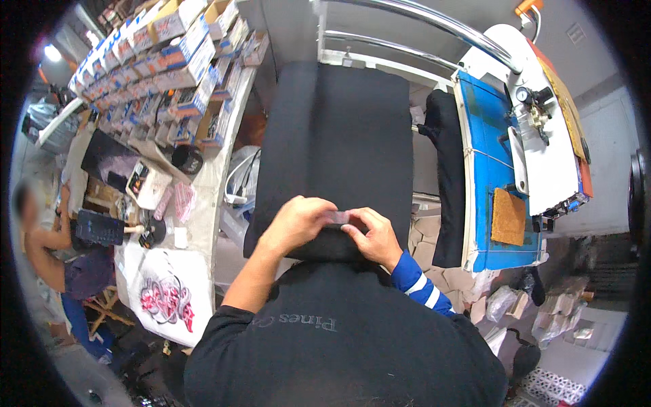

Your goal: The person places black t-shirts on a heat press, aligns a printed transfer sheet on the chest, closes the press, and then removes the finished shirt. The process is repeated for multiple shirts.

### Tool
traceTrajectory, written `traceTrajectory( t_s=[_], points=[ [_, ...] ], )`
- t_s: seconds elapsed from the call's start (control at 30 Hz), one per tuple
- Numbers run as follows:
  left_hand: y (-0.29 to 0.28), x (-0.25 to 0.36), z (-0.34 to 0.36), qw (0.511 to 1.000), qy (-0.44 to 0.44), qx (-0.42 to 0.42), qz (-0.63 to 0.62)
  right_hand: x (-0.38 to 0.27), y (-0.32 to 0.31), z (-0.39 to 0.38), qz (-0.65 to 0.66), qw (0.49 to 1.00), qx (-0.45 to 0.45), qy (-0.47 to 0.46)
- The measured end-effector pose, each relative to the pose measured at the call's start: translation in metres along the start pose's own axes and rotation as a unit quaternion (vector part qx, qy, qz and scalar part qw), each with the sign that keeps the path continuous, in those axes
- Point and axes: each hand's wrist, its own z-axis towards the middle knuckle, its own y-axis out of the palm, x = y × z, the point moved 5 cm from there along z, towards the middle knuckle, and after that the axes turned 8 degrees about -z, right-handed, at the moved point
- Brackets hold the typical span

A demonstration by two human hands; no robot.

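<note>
Cardboard boxes [157, 64], blue pad [484, 173] flank hands [298, 222].

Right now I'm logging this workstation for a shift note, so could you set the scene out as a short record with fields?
Left hand: holds one end of a small strip
Right hand: holds its other end
Behind the strip, in view: black board
Right side: blue pad with a brown square on it
Left side: stacked boxes; nearer, a white sheet with red print
Far left: another person
Strip's material: cannot tell
</note>
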Motion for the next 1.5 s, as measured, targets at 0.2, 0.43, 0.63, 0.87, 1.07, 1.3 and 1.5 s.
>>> traceTrajectory(
  t_s=[0.2, 0.43, 0.63, 0.87, 1.07, 1.3, 1.5],
  points=[
    [0.039, 0.000, 0.062, 0.995, -0.007, -0.096, -0.024, 0.057, -0.022, 0.004, 0.054, 0.989, 0.052, 0.125],
    [-0.017, -0.122, 0.194, 0.972, 0.049, 0.056, 0.221, 0.090, -0.028, 0.012, -0.010, 0.973, 0.067, 0.219],
    [0.002, -0.189, 0.315, 0.953, 0.042, 0.050, 0.295, 0.089, -0.033, 0.019, -0.019, 0.969, 0.055, 0.238],
    [-0.006, -0.202, 0.389, 0.932, -0.091, -0.055, 0.347, 0.101, -0.031, 0.025, 0.012, 0.959, 0.018, 0.281],
    [0.033, -0.192, 0.443, 0.939, -0.088, -0.200, 0.267, 0.101, -0.038, 0.041, 0.047, 0.951, -0.026, 0.303],
    [0.063, -0.178, 0.424, 0.921, -0.082, -0.186, 0.332, 0.147, -0.075, 0.149, -0.064, 0.963, 0.087, 0.246],
    [0.074, -0.159, 0.419, 0.953, -0.010, -0.091, 0.290, 0.168, -0.066, 0.215, -0.144, 0.967, 0.055, 0.203]
  ],
)
